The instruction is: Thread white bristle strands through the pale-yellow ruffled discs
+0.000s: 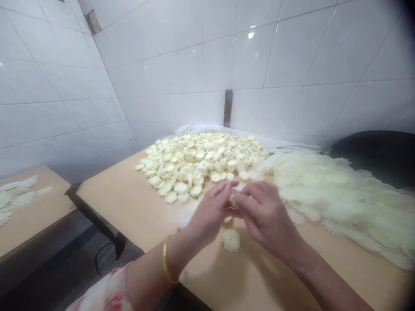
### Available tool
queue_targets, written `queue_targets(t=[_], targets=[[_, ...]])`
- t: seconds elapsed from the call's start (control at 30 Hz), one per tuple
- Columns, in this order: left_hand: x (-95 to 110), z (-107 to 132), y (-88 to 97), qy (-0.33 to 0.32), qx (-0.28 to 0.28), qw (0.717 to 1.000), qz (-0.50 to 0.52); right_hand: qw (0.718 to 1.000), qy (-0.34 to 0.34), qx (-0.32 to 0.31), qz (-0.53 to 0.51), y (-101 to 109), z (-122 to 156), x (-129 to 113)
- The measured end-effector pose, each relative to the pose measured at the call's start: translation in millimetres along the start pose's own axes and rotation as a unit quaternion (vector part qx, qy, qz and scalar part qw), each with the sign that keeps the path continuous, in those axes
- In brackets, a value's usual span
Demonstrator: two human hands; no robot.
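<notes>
At the far left stands a second wooden table (32, 207), and some pale, fringed pieces (16, 196) lie on it. Behind everything rises a white tiled wall (162, 65), with a narrow metal bracket (228, 108) fixed on it.

On the main wooden table (110, 194) there is a wide heap of cream scalloped rounds (197, 160), and a white cloth (201, 128) lies behind this heap, near the wall. I cannot tell the material of the rounds from this view. A floral sleeve (103, 293) shows at the lower left, and a gold bangle (166, 261) sits on the left wrist.

The left hand (210, 211) and the right hand (266, 211) are together over the table, just in front of the heap. Their fingers meet and are closed around a small scalloped piece (232, 198), which is held between them. Most of this piece is hidden by the fingers, so only a little edge shows. Just under the hands lies a small pale fragment (228, 219), and a little nearer the person a single scalloped round (231, 240) sits on the table, apart from the hands.

To the right of the hands spreads a large, soft pile of pale fringed pieces (330, 203). Beyond it, at the right edge, there is a dark rounded object (369, 155), but I cannot tell what it is.
</notes>
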State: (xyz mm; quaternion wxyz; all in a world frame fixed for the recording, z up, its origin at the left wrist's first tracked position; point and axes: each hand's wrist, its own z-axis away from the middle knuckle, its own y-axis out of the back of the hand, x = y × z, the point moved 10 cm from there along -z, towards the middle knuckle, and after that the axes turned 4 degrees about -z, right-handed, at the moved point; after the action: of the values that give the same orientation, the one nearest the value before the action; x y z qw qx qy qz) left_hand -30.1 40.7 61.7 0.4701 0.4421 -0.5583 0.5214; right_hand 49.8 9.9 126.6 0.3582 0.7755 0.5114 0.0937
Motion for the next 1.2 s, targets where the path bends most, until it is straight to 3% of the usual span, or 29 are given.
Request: queue_targets(t=[0.1, 0.23, 0.3, 0.43, 0.53, 0.63, 0.77, 0.9, 1.07, 1.2], targets=[[-29.4, -22.4, -23.3, 0.061, 0.0, 0.994, 0.09, 0.997, -0.045, 0.009, -0.057, 10.7, 11.2, 15.3], [-50.4, -36.3, -31.4, 0.095, 0.003, 0.991, 0.09, 0.981, -0.142, 0.083, -0.102, 33.2, 29.7, 48.3], [-60.4, -39.7, -34.6, 0.126, 0.0, 0.987, 0.098, 0.981, -0.149, 0.082, -0.093, 28.9, 34.9, 53.3], [-81.3, -41.8, -43.5, 0.204, 0.023, 0.959, 0.196, 0.992, -0.122, 0.017, -0.013, -3.7, 42.1, 54.8], [-80.8, -42.9, -63.2, 0.21, -0.032, 0.927, 0.308, 0.991, -0.114, 0.015, 0.069, -12.0, 48.7, 62.8], [-80.1, -40.7, -75.5, 0.221, -0.095, 0.901, 0.36, 0.984, -0.115, 0.07, 0.115, 2.7, 51.0, 66.0], [-78.9, -46.5, -67.8, 0.18, -0.117, 0.92, 0.328, 0.983, -0.104, 0.078, 0.126, 11.5, 45.2, 55.5], [-85.8, -49.7, -52.6, 0.167, -0.072, 0.949, 0.259, 0.985, -0.16, 0.059, -0.021, 6.8, 45.1, 61.5], [-95.1, -40.3, -51.8, 0.202, -0.068, 0.963, 0.163, 0.976, -0.202, 0.039, -0.071, -2.4, 48.8, 67.8], [-99.4, -32.3, -44.2, 0.261, -0.022, 0.956, 0.132, 0.964, -0.239, 0.015, -0.115, -11.8, 52.7, 73.7]])
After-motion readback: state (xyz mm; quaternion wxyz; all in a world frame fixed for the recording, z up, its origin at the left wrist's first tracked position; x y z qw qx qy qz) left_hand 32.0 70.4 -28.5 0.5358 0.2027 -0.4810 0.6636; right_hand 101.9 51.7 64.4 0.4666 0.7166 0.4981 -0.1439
